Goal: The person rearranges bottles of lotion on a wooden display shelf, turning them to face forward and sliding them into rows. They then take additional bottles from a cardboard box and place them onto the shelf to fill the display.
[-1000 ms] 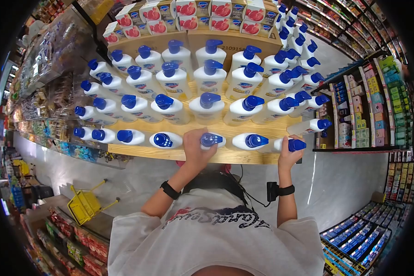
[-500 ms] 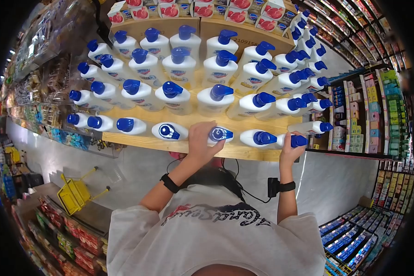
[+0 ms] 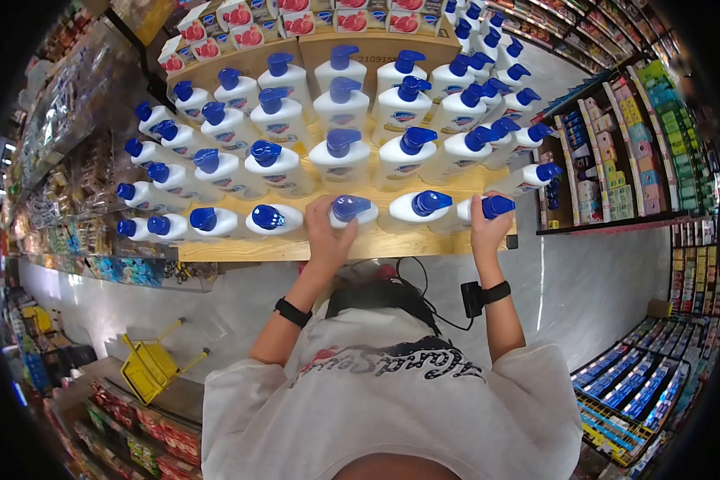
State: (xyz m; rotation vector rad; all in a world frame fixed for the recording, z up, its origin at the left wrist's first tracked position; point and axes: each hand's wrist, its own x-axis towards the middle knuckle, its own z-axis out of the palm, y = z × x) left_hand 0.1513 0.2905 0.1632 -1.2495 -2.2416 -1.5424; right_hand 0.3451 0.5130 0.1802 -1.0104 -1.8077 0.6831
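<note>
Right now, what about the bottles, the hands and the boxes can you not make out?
All in the head view:
- Left hand: base of its bottle, hidden by the hand and the bottle's own top.
- Right hand: label of its bottle, not visible from this high angle.
- Stacked boxes: uppermost ones, cut off by the top edge.
- Rear bottles: fine print, too small.

The ends of the fingers on the left hand (image 3: 328,235) are lost behind the bottle (image 3: 364,217) they curve around, while the right hand (image 3: 490,232) conceals part of the front-row bottle (image 3: 464,210) beside its thumb. A blue pump (image 3: 410,59) obscures the end of the carton's (image 3: 376,48) printed number, the top edge crops the stacked soap boxes (image 3: 300,23), and lettering on the shelf goods (image 3: 654,164) is too small to read.
</note>
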